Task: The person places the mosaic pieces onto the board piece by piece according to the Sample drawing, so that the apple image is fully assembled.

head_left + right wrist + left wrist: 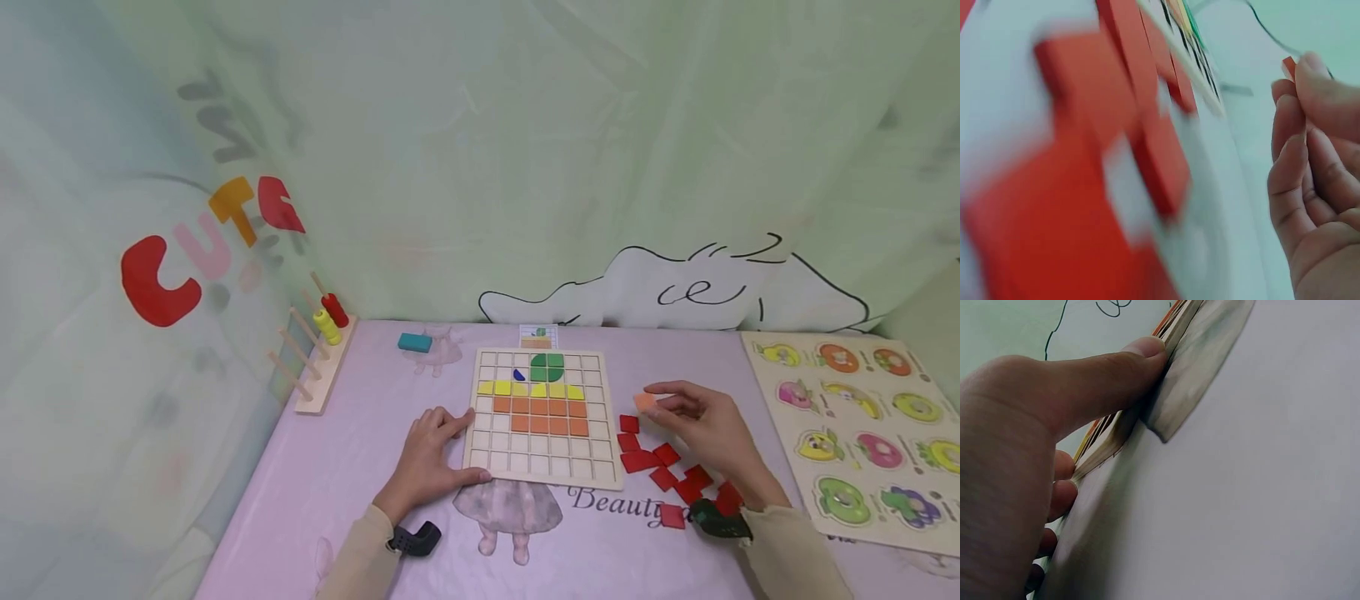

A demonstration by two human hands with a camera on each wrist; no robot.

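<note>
A square wooden grid board (543, 481) lies on the table, bearing two rows of orange tiles (549, 426), a row of yellow pieces (502, 388), green pieces (547, 367) and a small dark blue piece (518, 376). My left hand (431, 458) rests at the board's lower left corner, with the thumb along the front edge and the forefinger at the left edge. Right of the board, my right hand (701, 421) pinches an orange tile (644, 402) between thumb and forefinger, above the table. Several red tiles (663, 479) lie scattered below and beside that hand.
A small pattern card (538, 342) lies behind the board. Back left are a teal block (414, 342) and a peg stand (315, 406) with yellow and red beads. A wooden fruit puzzle (787, 421) is at the right. Printed cloth hangs behind the table.
</note>
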